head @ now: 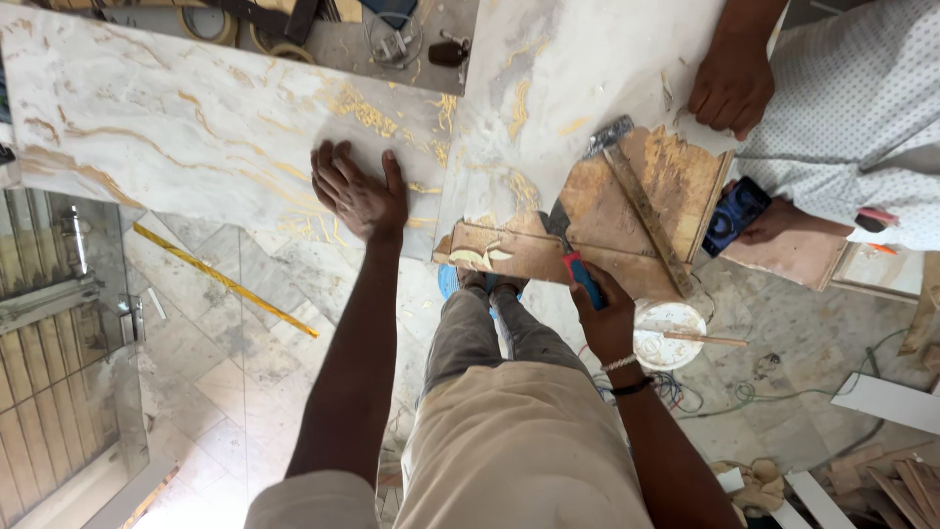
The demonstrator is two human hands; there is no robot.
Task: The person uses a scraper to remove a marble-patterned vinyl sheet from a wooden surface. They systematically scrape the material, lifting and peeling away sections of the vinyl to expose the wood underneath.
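Marble slabs (196, 127) x2 | L hand (357, 191) flat, splayed on 1 | R hand (605, 315) clamped on 1 scraper (578, 264) | 1 hammer (636, 196)

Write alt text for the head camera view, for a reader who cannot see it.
Seen from above, a person presses the left hand flat on a white marble slab with gold veins, while the right hand grips a red-and-blue-handled scraper against a wooden board. A co-worker's hand rests on the slab nearby.
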